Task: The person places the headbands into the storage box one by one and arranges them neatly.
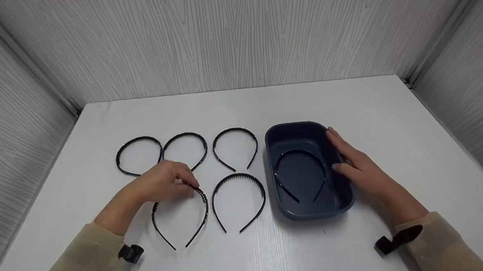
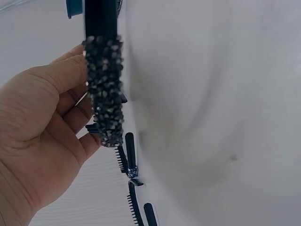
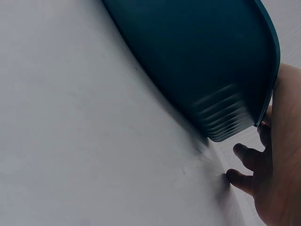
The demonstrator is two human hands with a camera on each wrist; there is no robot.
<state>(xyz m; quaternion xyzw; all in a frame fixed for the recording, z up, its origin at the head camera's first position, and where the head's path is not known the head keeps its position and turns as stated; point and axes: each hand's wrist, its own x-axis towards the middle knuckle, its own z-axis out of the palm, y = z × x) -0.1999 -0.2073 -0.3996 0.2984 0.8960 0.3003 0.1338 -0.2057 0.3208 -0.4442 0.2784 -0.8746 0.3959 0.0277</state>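
Note:
A black headband (image 1: 206, 207) stands at the front left of the table, its two ends toward me. My left hand (image 1: 167, 182) pinches its toothed arch between thumb and fingers; the left wrist view brings its sparkly studded side (image 2: 106, 89) up close. On the right is a dark blue plastic bin (image 1: 316, 215) with one headband (image 1: 296, 151) lying inside. My right hand (image 1: 359, 168) holds the bin's right side, thumb over the rim and index finger along the far corner. In the right wrist view, other fingers (image 3: 242, 181) hang outside the bin wall.
Three headbands lie in a back row: left (image 1: 142, 137), middle (image 1: 187, 133) and right (image 1: 235, 129). The left and middle ones touch. Another headband (image 1: 238, 175) lies between my left hand and the bin. Wood-grain panels (image 1: 236, 40) enclose the white table (image 1: 240, 106) at back and sides.

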